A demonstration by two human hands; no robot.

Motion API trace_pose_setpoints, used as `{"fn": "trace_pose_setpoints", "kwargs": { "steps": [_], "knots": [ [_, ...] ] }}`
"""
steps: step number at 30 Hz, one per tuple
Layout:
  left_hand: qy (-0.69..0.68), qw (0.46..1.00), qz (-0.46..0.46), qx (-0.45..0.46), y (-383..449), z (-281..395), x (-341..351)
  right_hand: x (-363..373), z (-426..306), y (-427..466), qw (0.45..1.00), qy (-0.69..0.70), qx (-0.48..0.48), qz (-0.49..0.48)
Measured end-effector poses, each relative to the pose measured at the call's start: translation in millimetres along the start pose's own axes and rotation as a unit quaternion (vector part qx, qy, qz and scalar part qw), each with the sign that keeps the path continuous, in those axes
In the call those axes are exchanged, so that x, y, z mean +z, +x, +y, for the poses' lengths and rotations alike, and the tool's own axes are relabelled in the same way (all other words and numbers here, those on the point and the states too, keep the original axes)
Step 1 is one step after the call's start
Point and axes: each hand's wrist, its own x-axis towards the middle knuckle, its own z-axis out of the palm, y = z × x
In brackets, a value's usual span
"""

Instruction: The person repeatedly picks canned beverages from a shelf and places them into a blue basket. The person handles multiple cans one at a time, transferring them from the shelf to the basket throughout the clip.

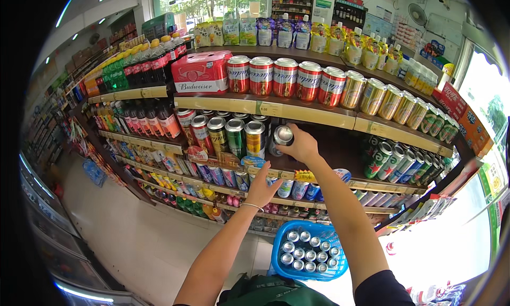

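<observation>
My right hand grips a beverage can at the middle shelf, silver lid facing up. Another can beneath or behind it is mostly hidden. To its left stands a row of tall cans, the nearest a yellow-and-orange can beside a green can. My left hand, with a bangle at the wrist, is lower, before the price-tag strip, fingers apart and holding nothing. Whether its fingertips touch the shelf edge, I cannot tell. Below my arms, a blue plastic basket on the floor holds several upright silver-topped cans.
Above runs the top shelf's edge, carrying red Budweiser cans and a Budweiser carton. Green Heineken cans stand to the right. Hanging tags stick out from the shelf. Refrigerated cases line the left.
</observation>
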Motion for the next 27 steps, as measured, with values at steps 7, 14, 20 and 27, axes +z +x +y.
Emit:
{"fn": "trace_pose_setpoints", "kwargs": {
  "steps": [7, 14, 20, 27],
  "knots": [
    [0.023, 0.989, 0.027, 0.146, 7, 36, -1, -50, -18, -94, 0.982, 0.130, -0.134, -0.007],
    [-0.183, 0.983, -0.019, 0.018, -46, 25, 20, -59, -5, -144, 0.966, 0.213, -0.006, 0.146],
    [-0.165, 0.985, -0.005, 0.056, -73, 50, 35, -28, -41, -186, 0.959, 0.060, -0.239, 0.144],
    [-0.141, 0.988, 0.011, 0.069, -84, 45, 38, -27, -49, -207, 0.929, 0.011, -0.301, 0.215]
  ]
}}
